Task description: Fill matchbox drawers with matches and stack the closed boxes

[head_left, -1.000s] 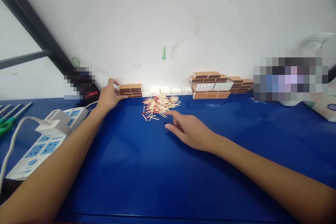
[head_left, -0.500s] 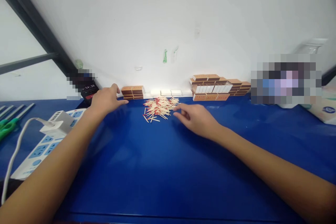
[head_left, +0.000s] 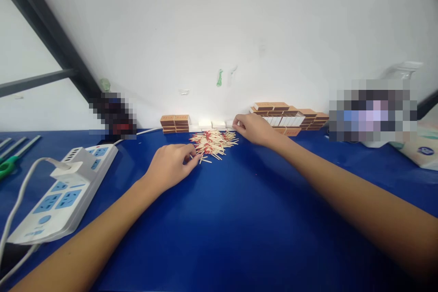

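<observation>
Your left hand in the head view sits at 8 o'clock of the match pile — thumb and forefinger nearly together at its edge, can't tell if they pinch anything. Your right hand, 2 o'clock, is half curled, fingertips at the row of small white boxes; grip unclear. Row lies at 12 behind the pile, probably for short reach. Left matchbox stack at 10, right matchbox stack past 2 — partly hidden by your right hand. Power strip, 8 o'clock, crowds your left forearm.
</observation>
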The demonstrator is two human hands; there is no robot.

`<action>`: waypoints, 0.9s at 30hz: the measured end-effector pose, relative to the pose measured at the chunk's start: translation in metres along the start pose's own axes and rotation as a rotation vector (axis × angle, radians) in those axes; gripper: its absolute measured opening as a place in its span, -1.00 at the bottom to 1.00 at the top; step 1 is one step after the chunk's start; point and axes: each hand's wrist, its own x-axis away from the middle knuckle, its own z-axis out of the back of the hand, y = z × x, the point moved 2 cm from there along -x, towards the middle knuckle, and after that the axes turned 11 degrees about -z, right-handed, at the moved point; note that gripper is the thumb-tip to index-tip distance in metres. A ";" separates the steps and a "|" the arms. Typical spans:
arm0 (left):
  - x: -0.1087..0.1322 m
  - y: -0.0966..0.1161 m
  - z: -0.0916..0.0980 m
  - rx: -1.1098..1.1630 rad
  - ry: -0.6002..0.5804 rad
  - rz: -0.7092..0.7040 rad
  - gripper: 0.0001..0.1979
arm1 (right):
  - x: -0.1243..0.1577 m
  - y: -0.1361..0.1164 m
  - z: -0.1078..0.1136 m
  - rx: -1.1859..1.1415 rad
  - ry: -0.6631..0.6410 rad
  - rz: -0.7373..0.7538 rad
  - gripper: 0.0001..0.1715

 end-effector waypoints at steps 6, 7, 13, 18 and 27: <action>0.005 0.024 -0.004 0.005 0.050 -0.021 -0.52 | 0.074 -0.034 0.025 -0.256 -0.172 0.171 -0.84; 0.005 0.028 -0.005 0.012 0.032 -0.045 -0.42 | 0.090 -0.042 0.026 -0.306 -0.237 0.212 -0.84; 0.007 0.039 -0.010 0.141 -0.131 -0.170 -0.59 | 0.112 -0.062 0.014 -0.448 -0.387 0.226 -0.81; 0.008 0.041 -0.011 0.212 -0.177 -0.179 -0.68 | 0.061 -0.052 -0.006 -0.353 -0.183 0.104 -0.77; 0.010 0.043 -0.010 0.219 -0.221 -0.263 -0.68 | 0.043 -0.054 -0.017 -0.196 -0.201 0.142 -0.77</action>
